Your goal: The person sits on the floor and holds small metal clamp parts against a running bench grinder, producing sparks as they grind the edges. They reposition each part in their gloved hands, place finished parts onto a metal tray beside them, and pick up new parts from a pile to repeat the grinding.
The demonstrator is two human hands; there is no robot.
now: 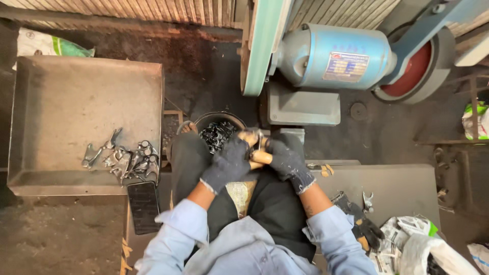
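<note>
Item: small metal part on a wooden holder [257,153], at your lap, below the belt [265,46].
Grip: your left hand [229,163] and right hand [286,162], both gloved, wrap tight around the holder.
Left of grip: tray [61,91] with parts [125,159].
Ahead: bucket [216,133].
Step, as judged: readying the part; next calls for steady pressure against the belt.

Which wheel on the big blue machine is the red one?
The red wheel is on the right end of the blue motor. The other one, on the left end, is pale green and seen edge-on.

Dark gloves [229,163], perhaps navy; blue motor [331,57]
</note>
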